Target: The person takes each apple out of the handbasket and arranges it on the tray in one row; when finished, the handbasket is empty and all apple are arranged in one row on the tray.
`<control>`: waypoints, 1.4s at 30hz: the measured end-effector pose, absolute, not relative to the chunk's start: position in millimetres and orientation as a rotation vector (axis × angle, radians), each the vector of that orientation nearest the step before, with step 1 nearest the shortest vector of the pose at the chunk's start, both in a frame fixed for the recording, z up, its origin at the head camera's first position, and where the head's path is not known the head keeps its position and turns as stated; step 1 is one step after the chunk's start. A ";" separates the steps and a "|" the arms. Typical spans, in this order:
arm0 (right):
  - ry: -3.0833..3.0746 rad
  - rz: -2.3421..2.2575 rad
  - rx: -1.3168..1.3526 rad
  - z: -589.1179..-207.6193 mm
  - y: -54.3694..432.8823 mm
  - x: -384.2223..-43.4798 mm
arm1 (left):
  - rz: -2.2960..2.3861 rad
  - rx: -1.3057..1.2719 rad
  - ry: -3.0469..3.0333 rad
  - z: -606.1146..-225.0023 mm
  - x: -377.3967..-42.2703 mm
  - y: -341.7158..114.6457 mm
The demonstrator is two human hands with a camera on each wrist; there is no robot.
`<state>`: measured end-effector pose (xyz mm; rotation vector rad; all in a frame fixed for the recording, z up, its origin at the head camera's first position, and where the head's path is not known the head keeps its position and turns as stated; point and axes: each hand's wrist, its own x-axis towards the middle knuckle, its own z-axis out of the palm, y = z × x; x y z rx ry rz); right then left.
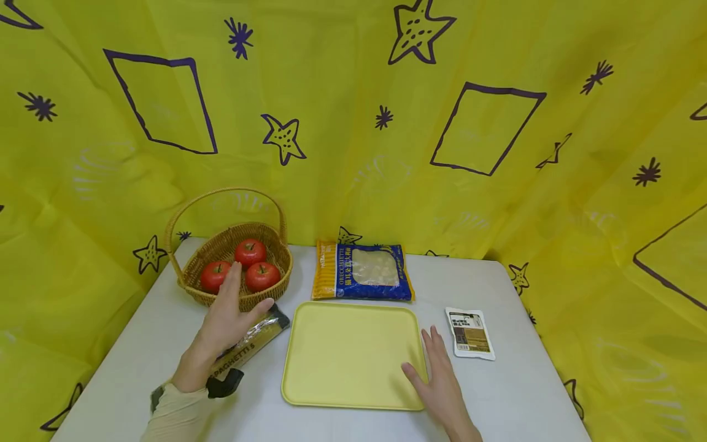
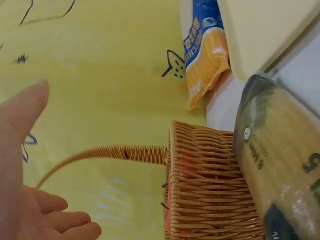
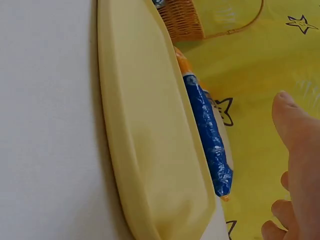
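Before the basket point(image 1: 229, 244), the outspread left hand point(image 1: 223, 322) (right hand point(image 1: 440, 385) likewise) partly hides spaghetti point(image 1: 251, 347).

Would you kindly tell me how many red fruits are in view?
3 in the wicker basket: one red fruit at the back, one at the front left and one at the front right. The left hand overlaps the basket, so another could be hidden.

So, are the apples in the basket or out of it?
In: the three red apples sit inside the wicker basket, with its rim around them.
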<state>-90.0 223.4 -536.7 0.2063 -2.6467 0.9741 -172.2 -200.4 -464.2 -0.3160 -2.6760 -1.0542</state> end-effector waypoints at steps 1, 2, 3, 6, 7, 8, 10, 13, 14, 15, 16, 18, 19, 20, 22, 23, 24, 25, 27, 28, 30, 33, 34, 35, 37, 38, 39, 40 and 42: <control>-2.644 1.010 0.195 -537.4 224.1 -88.2 | -1.091 -0.297 -2.661 -463.0 -175.8 -202.2; -2.642 1.043 0.180 -537.9 224.6 -86.3 | -1.124 -0.275 -2.644 -462.0 -179.6 -204.1; -2.640 1.077 0.166 -537.9 225.0 -84.4 | -1.157 -0.251 -2.629 -461.2 -183.6 -206.2; -2.633 1.165 0.114 -539.5 226.5 -79.2 | -1.287 -0.186 -2.596 -458.4 -195.5 -213.1; -2.630 1.193 0.097 -540.2 227.0 -77.7 | -1.330 -0.169 -2.583 -457.9 -199.8 -215.4; -2.629 1.219 0.082 -541.1 227.6 -76.4 | -1.369 -0.149 -2.577 -457.6 -204.1 -218.1; -2.626 1.275 0.051 -543.9 229.1 -73.9 | -1.430 -0.111 -2.565 -456.4 -212.1 -223.5; -2.636 1.364 -0.014 -548.4 231.8 -71.2 | -1.551 -0.083 -2.526 -453.6 -225.0 -231.4; -2.636 1.399 -0.036 -550.0 232.9 -70.6 | -1.593 -0.078 -2.513 -452.4 -229.6 -233.7; -2.634 1.436 -0.060 -551.6 233.9 -69.9 | -1.626 -0.075 -2.502 -451.2 -234.2 -235.9; -2.629 1.475 -0.084 -553.1 234.9 -69.0 | -1.666 -0.074 -2.488 -450.5 -239.1 -238.2; -2.606 1.563 -0.124 -555.6 236.1 -66.8 | -1.738 -0.076 -2.464 -448.7 -249.1 -241.9; -2.589 1.611 -0.139 -556.5 236.4 -65.5 | -1.747 -0.071 -2.466 -448.2 -254.2 -243.5; -2.573 1.654 -0.159 -557.4 236.4 -64.2 | -1.747 -0.068 -2.475 -447.6 -259.2 -245.3; -2.544 1.723 -0.198 -559.0 235.4 -61.7 | -1.759 -0.066 -2.486 -446.3 -268.8 -248.4; -2.536 1.750 -0.217 -559.3 234.5 -60.1 | -1.759 -0.063 -2.499 -445.5 -273.2 -250.0; -2.530 1.772 -0.238 -559.9 233.3 -58.7 | -1.767 -0.059 -2.511 -444.8 -277.4 -251.8; -2.529 1.786 -0.257 -560.5 232.1 -57.4 | -1.771 -0.056 -2.523 -444.1 -281.1 -253.3; -2.525 1.802 -0.292 -561.4 229.5 -55.1 | -1.785 -0.043 -2.547 -442.7 -287.6 -256.0; -2.524 1.810 -0.315 -561.9 228.3 -54.0 | -1.783 -0.029 -2.566 -442.6 -290.7 -257.1; -2.504 1.824 -0.343 -563.1 226.1 -52.2 | -1.772 -0.001 -2.614 -443.4 -296.2 -258.6; -2.476 1.846 -0.369 -563.5 223.8 -49.9 | -1.734 0.033 -2.696 -447.7 -304.8 -260.7; -2.472 1.850 -0.371 -563.5 223.3 -49.3 | -1.722 0.036 -2.722 -449.3 -307.4 -261.6; -2.469 1.856 -0.377 -563.3 222.9 -49.0 | -1.713 0.036 -2.747 -450.8 -310.1 -262.5; -2.470 1.866 -0.386 -562.9 222.4 -48.8 | -1.671 0.040 -2.803 -452.5 -314.3 -263.4; -2.471 1.870 -0.392 -563.1 222.1 -49.2 | -1.654 0.041 -2.829 -452.9 -316.1 -263.7; -2.463 1.869 -0.389 -563.4 222.1 -49.4 | -1.639 0.043 -2.849 -452.8 -317.4 -264.0; -2.457 1.865 -0.388 -563.9 222.2 -49.8 | -1.623 0.040 -2.870 -451.8 -318.5 -263.6; -2.429 1.860 -0.368 -565.5 222.0 -50.5 | -1.590 0.047 -2.909 -450.7 -320.2 -263.1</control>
